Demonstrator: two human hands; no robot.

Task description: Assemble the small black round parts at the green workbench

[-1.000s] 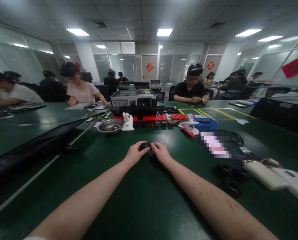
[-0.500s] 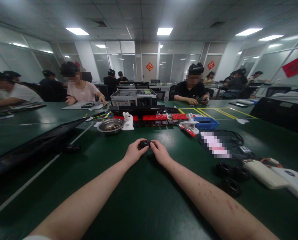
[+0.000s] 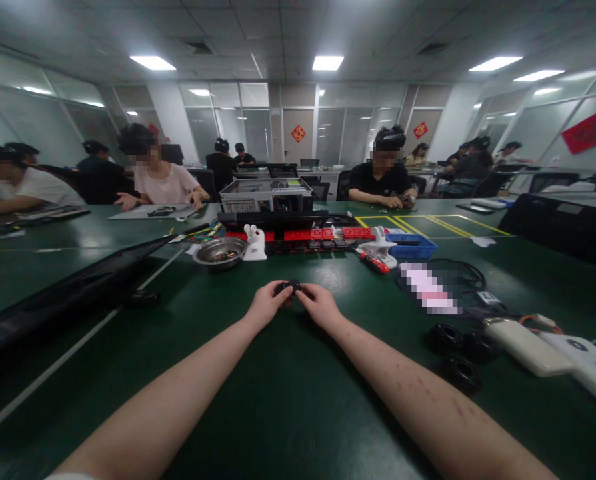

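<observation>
My left hand (image 3: 264, 305) is closed around one side of a small black part (image 3: 291, 285), thumb toward me. From the other side, my right hand (image 3: 320, 304) pinches the same part with thumb and fingers. Fingers cover much of it, so its exact kind does not show. Both hands are just above the green table (image 3: 288, 387). Three black ring-shaped pieces (image 3: 460, 373) lie to the right of my right forearm.
Beyond my hands are a metal bowl (image 3: 220, 253) of small parts, white stands (image 3: 255, 244), a red-handled tool (image 3: 375, 262) and a blue tray (image 3: 412, 247). A dark panel (image 3: 78, 287) lies left; a cream power bank-like block (image 3: 528, 348) lies right. Co-workers sit opposite.
My right hand's fingers have shifted slightly left and farther over the black part, which looks turned a little. Across the table, a co-worker's hands have moved left.
</observation>
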